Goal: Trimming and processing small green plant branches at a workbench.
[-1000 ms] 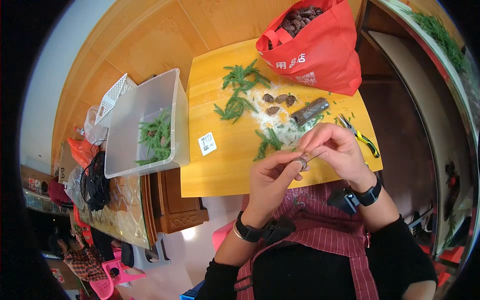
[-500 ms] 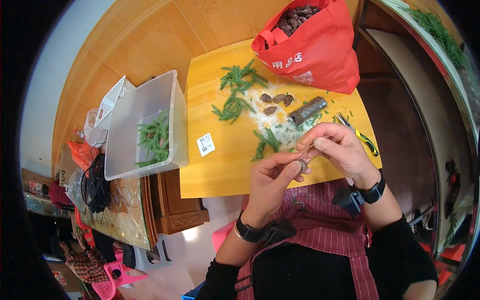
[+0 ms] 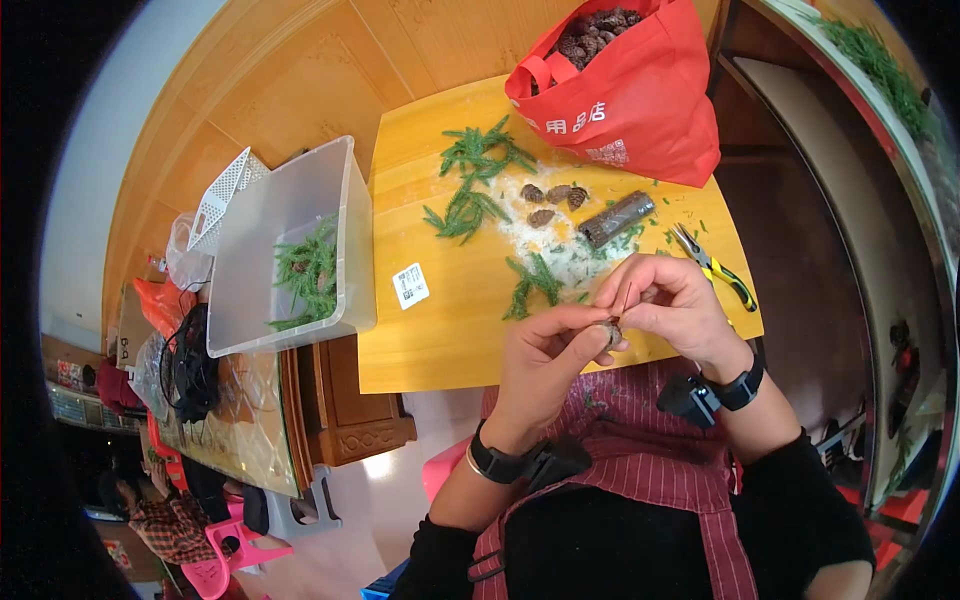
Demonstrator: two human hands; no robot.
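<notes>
My left hand (image 3: 543,365) is closed, pinching a small brown pine cone (image 3: 612,336) between thumb and fingers, partly hidden by them. My right hand (image 3: 690,312) meets it at the cone, its thumb and forefinger pinched on a thin brown wire (image 3: 627,294) that sticks up beside the cone. Beyond the hands lie several loose pine cones (image 3: 541,218) and a wrapped bundle of dark brown wire (image 3: 617,220). To the right of my right hand rest yellow-and-black pliers (image 3: 715,264), jaws slightly apart.
Green artificial sprigs (image 3: 466,208) and white powder lie on the yellow table (image 3: 410,350). A red bag (image 3: 640,110) of pine cones stands at its far right corner. Left is a clear plastic bin (image 3: 240,290) holding greenery. Farther left, a person (image 3: 170,525) sits near a pink stool.
My right hand has come slightly down, closer against the cone and my left hand. The wire, slanting before, now stands more upright between my fingers.
</notes>
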